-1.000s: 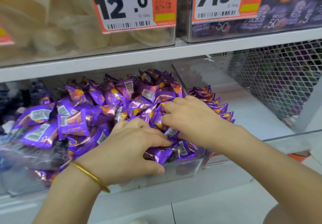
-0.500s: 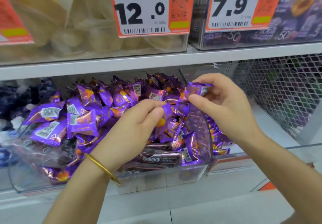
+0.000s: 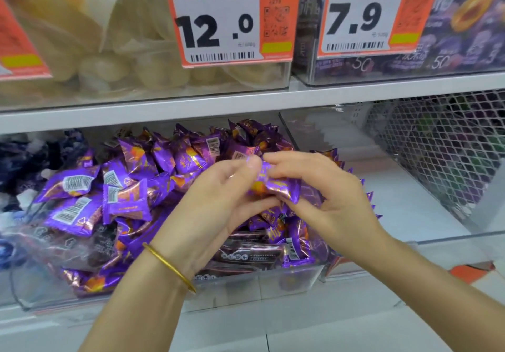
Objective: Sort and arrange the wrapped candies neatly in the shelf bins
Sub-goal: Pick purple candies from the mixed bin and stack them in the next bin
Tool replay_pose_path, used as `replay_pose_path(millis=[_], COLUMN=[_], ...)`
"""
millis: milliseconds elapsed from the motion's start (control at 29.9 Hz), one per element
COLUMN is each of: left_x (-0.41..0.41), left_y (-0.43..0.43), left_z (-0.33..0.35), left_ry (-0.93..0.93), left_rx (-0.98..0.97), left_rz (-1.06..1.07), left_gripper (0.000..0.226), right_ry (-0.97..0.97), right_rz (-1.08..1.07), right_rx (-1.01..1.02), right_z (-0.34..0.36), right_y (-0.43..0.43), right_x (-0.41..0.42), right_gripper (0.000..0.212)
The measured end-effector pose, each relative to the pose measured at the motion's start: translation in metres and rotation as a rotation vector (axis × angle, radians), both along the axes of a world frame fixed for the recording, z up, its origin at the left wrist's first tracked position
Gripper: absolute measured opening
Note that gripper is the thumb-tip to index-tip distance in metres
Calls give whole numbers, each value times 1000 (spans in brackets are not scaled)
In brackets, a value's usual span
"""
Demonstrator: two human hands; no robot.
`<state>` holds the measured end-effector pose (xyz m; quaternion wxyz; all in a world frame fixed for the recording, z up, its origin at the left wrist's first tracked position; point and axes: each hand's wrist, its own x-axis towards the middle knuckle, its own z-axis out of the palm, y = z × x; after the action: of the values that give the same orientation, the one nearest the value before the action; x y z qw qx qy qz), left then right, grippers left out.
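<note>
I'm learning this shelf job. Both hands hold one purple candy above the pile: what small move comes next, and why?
Probably carry the candy right and stand it in the upright row there. The left hand and right hand both pinch it, the pile is jumbled, and that row looks tidy.

Shop, sweets aisle. Orange-edged price tag point(image 3: 226, 18) reading 12.0, second tag point(image 3: 366, 13) reading 7.9, both with barcode and QR code. White shelf point(image 3: 164, 111) above clear bin point(image 3: 273, 283) heaped with purple wrapped candies point(image 3: 123, 201). Wire mesh panel point(image 3: 437, 154) at right.
</note>
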<state>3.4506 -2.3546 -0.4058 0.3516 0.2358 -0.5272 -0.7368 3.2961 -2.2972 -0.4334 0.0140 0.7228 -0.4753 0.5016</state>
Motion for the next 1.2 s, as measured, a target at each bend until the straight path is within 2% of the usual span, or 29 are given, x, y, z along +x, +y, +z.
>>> replay_pose_path(millis=[100,201,267,334,401,468,535,602,702,802,869,936,1070,1203], left_x=[1,5,8,8,6,4,2,2,0,-1,-2,-3,-8,-12], left_y=[-1,-6,-7,-7,-6,-5,-6,-7,-8,-9,-9,-9,-11,-8], left_z=[-4,-4,-4,-5,-6,-7,-8,-8,-10,-11,-11,-12,-14,-12], left_ry=[-46,-66,-105,-118,-123,-138,-151,-153,-167,-186,-183,-178,-205,-215], left_rx=[-72,-94,-156,-193,-194,-207,-215,-213,-220,-227,-227,-230,-261,-289], left_rz=[64,211,287,302,283,262,243,236,240,241,251,264,288,297], left_gripper=[35,23,15,13,12,12,14,15,14,13,13,12,10,12], right_ry=[26,-137,-139,-14,160,292,312,287,70,-369,-608,-769,-939,-1039], right_rz=[37,49,-104,-322,-426,-392,-328,-329,-333,-264,-168,-62,69,227], right_rx=[84,228,208,194,294,433,535,547,436,265,250,267,337,414], right_z=[2,9,12,15,14,10,8,9,14,15,16,18,22,27], right_y=[3,2,-5,-17,-33,-48,-57,-59,-50,-31,-20,-13,-5,4], right_x=[1,-5,-13,-25,-36,-41,-41,-40,-34,-27,-24,-22,-22,-17], right_gripper=[46,67,63,53,47,47,45,41,37,22,21,25,43,29])
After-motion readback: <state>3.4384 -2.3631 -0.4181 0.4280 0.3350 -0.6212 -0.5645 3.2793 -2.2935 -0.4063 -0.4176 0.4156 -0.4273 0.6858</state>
